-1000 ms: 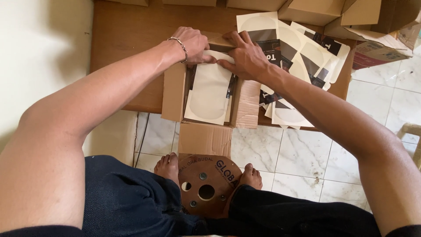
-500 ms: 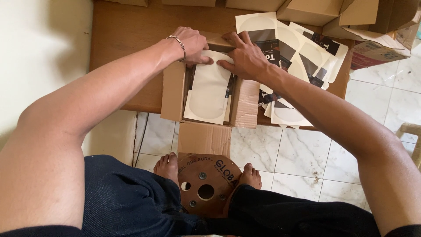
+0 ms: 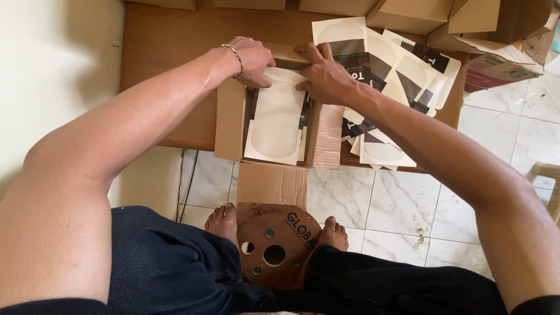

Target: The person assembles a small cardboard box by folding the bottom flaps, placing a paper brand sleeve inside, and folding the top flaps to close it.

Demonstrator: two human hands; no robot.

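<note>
An open cardboard box [image 3: 230,119] sits on the front edge of a low wooden table [image 3: 169,64], flaps spread out. Inside lies a stack of white pouches [image 3: 277,125] with oval clear windows. My left hand [image 3: 252,60], a thin bracelet on its wrist, presses the top left corner of the uppermost pouch at the box's far end. At the top right corner my right hand [image 3: 324,73] rests with fingers spread over the pouch and the far flap. Neither hand is lifting anything.
A loose fan of similar white and black pouches [image 3: 388,76] lies on the table to the right. Folded cardboard boxes [image 3: 443,17] line the far edge. A round brown wooden disc [image 3: 274,242] stands between my bare feet on the marble floor.
Hardly anything differs; both hands stay pressed on the far end of the top pouch, with only slight finger shifts.
</note>
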